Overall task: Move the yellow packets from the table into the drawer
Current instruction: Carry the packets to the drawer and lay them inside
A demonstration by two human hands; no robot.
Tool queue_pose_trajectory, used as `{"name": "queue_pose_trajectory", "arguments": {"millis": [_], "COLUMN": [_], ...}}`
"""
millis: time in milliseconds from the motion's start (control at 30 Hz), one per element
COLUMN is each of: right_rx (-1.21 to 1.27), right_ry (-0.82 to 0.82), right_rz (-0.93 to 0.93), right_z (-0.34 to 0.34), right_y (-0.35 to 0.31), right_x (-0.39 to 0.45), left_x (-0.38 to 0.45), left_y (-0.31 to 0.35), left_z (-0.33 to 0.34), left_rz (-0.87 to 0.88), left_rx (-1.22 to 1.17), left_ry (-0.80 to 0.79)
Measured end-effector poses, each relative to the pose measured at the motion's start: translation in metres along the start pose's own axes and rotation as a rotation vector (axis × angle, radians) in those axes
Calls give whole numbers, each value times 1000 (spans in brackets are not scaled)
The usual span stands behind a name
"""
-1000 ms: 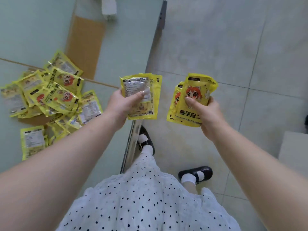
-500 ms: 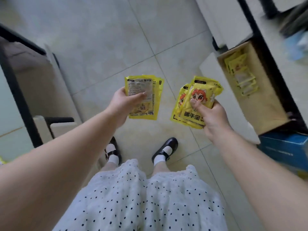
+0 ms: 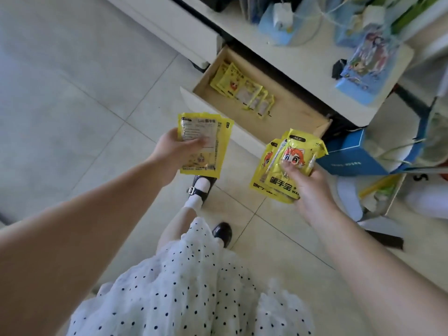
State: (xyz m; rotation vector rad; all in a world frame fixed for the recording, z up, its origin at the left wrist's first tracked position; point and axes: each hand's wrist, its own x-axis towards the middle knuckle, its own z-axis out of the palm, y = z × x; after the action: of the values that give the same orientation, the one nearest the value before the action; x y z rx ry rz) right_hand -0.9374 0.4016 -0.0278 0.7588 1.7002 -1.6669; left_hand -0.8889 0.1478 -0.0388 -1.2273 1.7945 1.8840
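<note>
My left hand (image 3: 177,151) grips a small stack of yellow packets (image 3: 211,156), printed backs facing up. My right hand (image 3: 308,187) holds another bunch of yellow packets (image 3: 278,170) showing a red-haired cartoon face. Both hands hover above the tiled floor, just in front of an open wooden drawer (image 3: 291,110) with a white front. Several yellow packets (image 3: 242,88) lie in a row at the back left of that drawer. The table is out of view.
A white cabinet top (image 3: 303,52) above the drawer carries blue boxes, cables and chargers. A blue box (image 3: 349,156) sits on the floor right of the drawer, with bags and clutter beyond it. My feet in black shoes (image 3: 201,187) stand on the pale tiles.
The view has swung from the table with its packet pile round to the drawer, which is now closer and more central. Both hands keep holding their packets.
</note>
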Motion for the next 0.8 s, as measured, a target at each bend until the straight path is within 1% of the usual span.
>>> {"name": "queue_pose_trajectory", "arguments": {"millis": [133,200,367,533,667,800], "right_rx": [114,181,249,144,139,56], "right_ry": [44,38,60,108,175,189], "right_rz": [-1,-3,-77,-112,-133,-146], "right_z": [-18,-24,-31,-38,-38,-45], "right_y": [12,20,30,37,48,60], "right_x": [66,106,209,312,386,433], "left_x": [73,117,226,315,385,411], "left_y": [6,2,-8,-18,-42,-52], "left_z": [51,77,135,186,217,239], "left_rz": [22,27,90,139,213,284], "left_rx": [12,37,183,334,408,485], "left_ry": [-50,-74,-132,-181,-170,-106]}}
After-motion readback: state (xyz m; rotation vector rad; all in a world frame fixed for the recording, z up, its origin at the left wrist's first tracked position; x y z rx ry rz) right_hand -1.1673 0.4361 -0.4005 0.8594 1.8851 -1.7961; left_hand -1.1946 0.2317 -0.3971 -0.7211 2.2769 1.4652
